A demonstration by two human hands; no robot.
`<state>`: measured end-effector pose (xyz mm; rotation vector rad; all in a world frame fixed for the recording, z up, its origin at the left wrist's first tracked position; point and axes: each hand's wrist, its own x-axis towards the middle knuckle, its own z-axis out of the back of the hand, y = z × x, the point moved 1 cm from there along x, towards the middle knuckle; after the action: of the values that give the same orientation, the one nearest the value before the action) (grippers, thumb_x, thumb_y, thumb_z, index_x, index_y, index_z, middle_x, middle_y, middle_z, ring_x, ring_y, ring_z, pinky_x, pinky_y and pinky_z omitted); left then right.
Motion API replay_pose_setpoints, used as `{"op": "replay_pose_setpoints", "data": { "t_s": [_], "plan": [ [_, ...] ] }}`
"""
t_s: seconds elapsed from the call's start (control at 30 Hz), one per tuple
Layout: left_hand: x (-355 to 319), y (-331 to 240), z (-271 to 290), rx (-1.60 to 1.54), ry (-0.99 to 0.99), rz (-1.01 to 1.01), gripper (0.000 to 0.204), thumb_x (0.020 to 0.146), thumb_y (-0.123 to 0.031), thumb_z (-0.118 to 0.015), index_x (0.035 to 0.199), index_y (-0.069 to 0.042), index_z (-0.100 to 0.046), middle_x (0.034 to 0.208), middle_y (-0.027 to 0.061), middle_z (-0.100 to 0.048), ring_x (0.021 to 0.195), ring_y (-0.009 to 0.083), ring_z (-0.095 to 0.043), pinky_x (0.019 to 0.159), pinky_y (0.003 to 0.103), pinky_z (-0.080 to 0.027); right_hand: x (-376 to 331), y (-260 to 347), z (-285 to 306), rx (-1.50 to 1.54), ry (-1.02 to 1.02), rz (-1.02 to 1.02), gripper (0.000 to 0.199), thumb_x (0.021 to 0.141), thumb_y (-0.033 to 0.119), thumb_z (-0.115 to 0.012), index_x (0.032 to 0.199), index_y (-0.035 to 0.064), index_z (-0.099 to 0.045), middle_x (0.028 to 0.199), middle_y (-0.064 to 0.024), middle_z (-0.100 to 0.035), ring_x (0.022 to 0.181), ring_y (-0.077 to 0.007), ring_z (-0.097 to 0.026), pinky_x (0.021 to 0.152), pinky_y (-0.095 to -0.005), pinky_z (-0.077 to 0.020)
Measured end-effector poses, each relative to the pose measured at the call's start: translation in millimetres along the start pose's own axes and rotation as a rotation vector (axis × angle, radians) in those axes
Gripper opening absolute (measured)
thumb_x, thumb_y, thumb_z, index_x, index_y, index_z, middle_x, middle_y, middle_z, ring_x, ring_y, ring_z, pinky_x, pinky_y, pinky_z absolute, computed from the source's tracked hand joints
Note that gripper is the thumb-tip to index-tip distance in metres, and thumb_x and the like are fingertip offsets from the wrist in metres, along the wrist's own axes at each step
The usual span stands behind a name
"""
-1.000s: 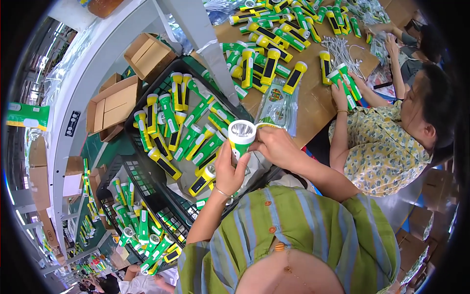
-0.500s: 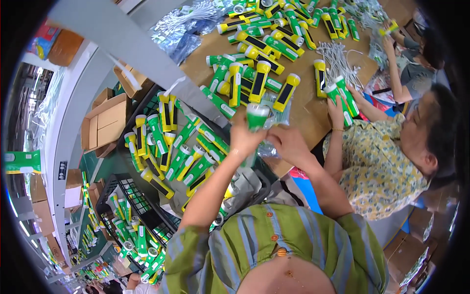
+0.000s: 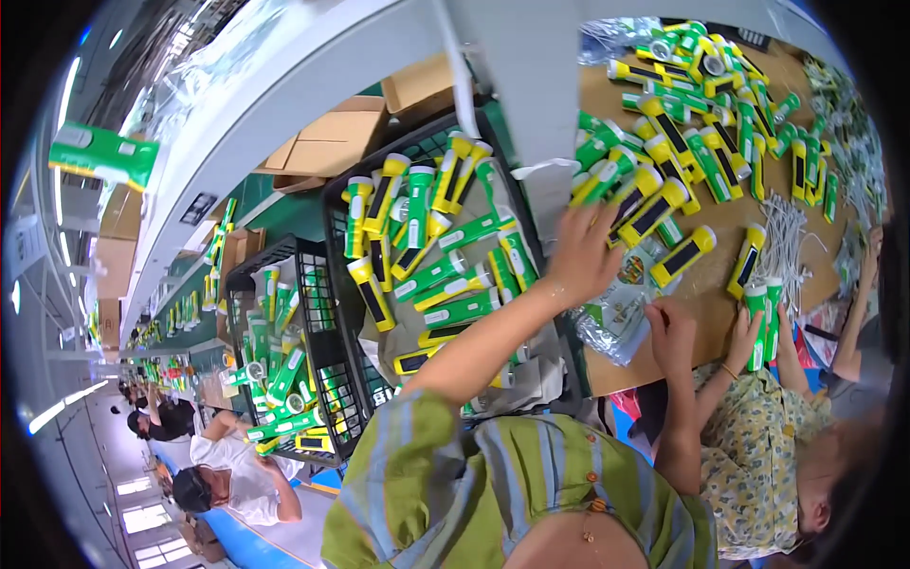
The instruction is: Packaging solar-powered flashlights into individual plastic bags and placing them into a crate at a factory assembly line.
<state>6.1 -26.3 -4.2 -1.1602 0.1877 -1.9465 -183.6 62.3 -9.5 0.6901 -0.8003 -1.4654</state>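
At the left, I see a smaller black mesh plastic crate (image 3: 316, 289), then a larger black plastic crate (image 3: 332, 223) lined with grey sheet, both holding green-and-yellow flashlights. Right of them, the wearer's left grip (image 3: 583, 254) reaches over the near-left edge of a flashlight pile on the tan surface (image 3: 706, 303). Its fingers are spread apart; blur keeps me from telling whether they touch anything. Just right of those fingers lies a yellow-headed flashlight with a black panel (image 3: 629, 201), its long axis running from near left to far right, head at the far end. The left grip is the nearer one. The right grip (image 3: 671, 332) hangs nearer and farther right, beside a clear printed plastic pouch (image 3: 616, 327), fingers curled inward; I cannot tell whether they close fully. Farther right, a co-worker's hands hold green flashlights (image 3: 757, 327) upright.
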Motion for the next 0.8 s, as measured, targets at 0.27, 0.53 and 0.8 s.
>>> {"op": "replay_pose_setpoints", "data": {
  "t_s": [0.27, 0.53, 0.8],
  "plan": [
    [-57.1, 231.8, 202.4, 0.795, -0.082, 0.471, 0.057, 0.07, -0.014, -0.068, 0.116, 0.004, -0.04, 0.106, 0.0225, -0.049, 0.1, 0.0403, -0.045, 0.089, 0.045, -0.036, -30.2, 56.1, -22.7, 0.066, 0.111, 0.173, 0.007, 0.08, 0.005, -0.059, 0.078, -0.0013, -0.057, 0.067, -0.0092, -0.054, 0.06, -0.0172, -0.052, 0.055, -0.0284, -0.0397],
    [-81.0, 183.5, 187.5, -0.896, -0.029, 1.122, 0.036, 0.08, -0.015, -0.055, 0.112, -0.002, -0.049, 0.097, 0.0105, -0.057, 0.081, 0.0221, -0.058, 0.076, 0.04, -0.051, -39.2, 109.9, -42.6, 0.199, 0.198, 0.263, 0.006, 0.08, 0.004, -0.058, 0.081, -0.0019, -0.058, 0.073, -0.0119, -0.054, 0.065, -0.0233, -0.054, 0.058, -0.0305, -0.0414],
    [-105.7, -10.2, 147.4, -0.856, 0.179, 0.87, 0.057, 0.077, -0.006, -0.057, 0.128, 0.003, -0.033, 0.108, 0.0126, -0.054, 0.093, 0.0232, -0.057, 0.082, 0.032, -0.045, -22.9, 124.1, -89.0, 0.377, 0.271, 0.388, 0.007, 0.081, 0.004, -0.058, 0.084, -0.0016, -0.06, 0.076, -0.0112, -0.055, 0.069, -0.0253, -0.055, 0.062, -0.032, -0.0431]
  ]
}}
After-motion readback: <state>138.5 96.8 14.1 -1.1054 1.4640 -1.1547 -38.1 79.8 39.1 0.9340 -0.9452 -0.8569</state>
